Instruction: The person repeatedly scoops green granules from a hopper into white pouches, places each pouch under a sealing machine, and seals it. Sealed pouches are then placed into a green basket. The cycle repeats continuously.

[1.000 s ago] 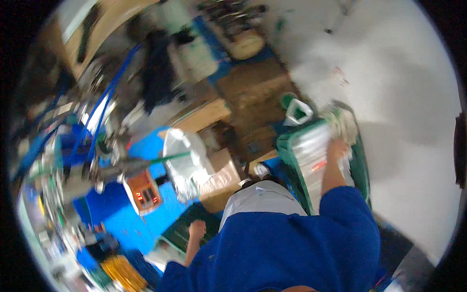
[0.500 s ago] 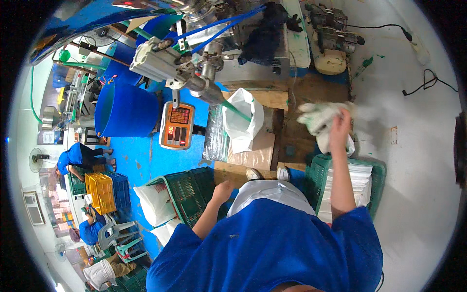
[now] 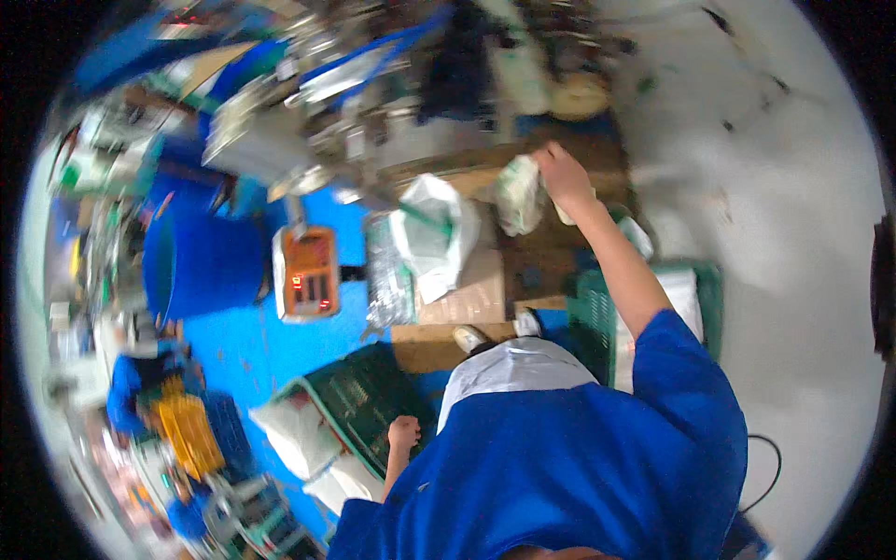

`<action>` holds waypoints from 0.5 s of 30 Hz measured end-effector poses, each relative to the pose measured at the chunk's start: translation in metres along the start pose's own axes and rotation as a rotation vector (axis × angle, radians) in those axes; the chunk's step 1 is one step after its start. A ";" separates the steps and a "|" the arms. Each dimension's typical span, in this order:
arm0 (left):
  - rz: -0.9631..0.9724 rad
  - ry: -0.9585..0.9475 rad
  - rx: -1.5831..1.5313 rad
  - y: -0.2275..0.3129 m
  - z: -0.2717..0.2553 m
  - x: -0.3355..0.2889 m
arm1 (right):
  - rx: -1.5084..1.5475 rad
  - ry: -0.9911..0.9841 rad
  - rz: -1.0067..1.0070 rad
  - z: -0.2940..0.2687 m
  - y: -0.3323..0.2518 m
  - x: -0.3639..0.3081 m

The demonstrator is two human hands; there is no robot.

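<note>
My right hand (image 3: 566, 179) is closed on a crumpled, whitish cloth with faint greenish stains (image 3: 520, 196), held over the brown wooden boards. Left of the cloth stands an open white bag (image 3: 448, 252), with something green inside its mouth. The bag is on a surface with clear plastic and brown cardboard, beside an orange scale display (image 3: 309, 273). My left hand (image 3: 404, 432) is curled into a loose fist at the right side of a dark green crate (image 3: 359, 392); nothing shows in it. Motion blurs much of the picture.
Metal filling machinery (image 3: 271, 140) with blue hoses fills the far side. A blue barrel (image 3: 205, 261) stands left. At my right a green crate (image 3: 711, 308) holds white bags. Filled white bags (image 3: 299, 439) lie by the left crate. Two blue-clad people are at far left.
My right hand has carried the cloth left and farther away, from above the right crate toward the bag. The view has shifted. My left hand stays by the left crate.
</note>
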State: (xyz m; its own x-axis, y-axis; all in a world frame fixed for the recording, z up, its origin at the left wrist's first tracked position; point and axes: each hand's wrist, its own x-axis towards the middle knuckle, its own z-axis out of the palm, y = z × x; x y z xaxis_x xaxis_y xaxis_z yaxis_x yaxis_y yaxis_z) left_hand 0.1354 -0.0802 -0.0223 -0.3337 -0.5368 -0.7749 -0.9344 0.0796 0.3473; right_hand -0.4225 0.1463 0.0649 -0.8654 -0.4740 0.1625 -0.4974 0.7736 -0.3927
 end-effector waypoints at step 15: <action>0.256 -0.074 -0.068 0.098 0.005 0.092 | -0.446 -0.231 0.840 -0.128 0.216 -0.368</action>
State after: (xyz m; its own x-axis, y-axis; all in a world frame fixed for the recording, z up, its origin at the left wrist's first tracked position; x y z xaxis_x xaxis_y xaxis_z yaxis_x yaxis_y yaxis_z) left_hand 0.0124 -0.1176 -0.0616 -0.5688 -0.4429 -0.6931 -0.8086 0.1471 0.5696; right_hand -0.2191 0.5420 0.0363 -0.9389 0.2697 -0.2137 0.2568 0.9626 0.0865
